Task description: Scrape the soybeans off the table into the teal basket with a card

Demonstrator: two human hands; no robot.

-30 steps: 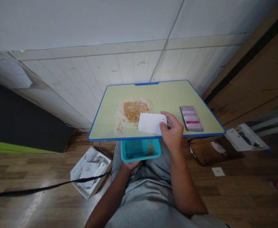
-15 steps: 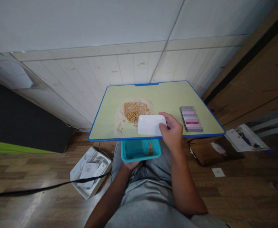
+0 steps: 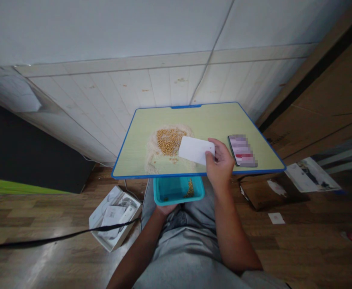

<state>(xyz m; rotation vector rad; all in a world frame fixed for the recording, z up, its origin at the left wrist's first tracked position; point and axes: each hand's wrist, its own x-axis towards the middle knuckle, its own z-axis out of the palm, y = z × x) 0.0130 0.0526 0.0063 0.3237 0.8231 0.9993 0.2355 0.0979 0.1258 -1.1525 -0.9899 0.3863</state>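
My right hand [image 3: 220,163] pinches a flat white card [image 3: 195,150] by its right end, thumb on top. The card is tilted, its left end beside a pile of yellow soybeans [image 3: 167,141]. Pale rice-like grains [image 3: 152,157] surround the beans on the folding table [image 3: 214,120]. Below the table's front edge, my left hand [image 3: 166,209] holds a turquoise plastic tray [image 3: 172,190] from underneath; its fingers are mostly hidden under the tray. Some soybeans [image 3: 190,188] lie at the tray's right side.
A phone [image 3: 242,151] lies on the table's right side. On the floor at left stands an open white box [image 3: 114,218] with papers and cables, a black strap [image 3: 70,236] crossing it. A cardboard box [image 3: 263,194] is at right. The wall rises behind the table.
My right hand has shifted slightly right and away from me. The card has turned, its left end swinging up from the table's front edge. The tray stays nearly where it was.
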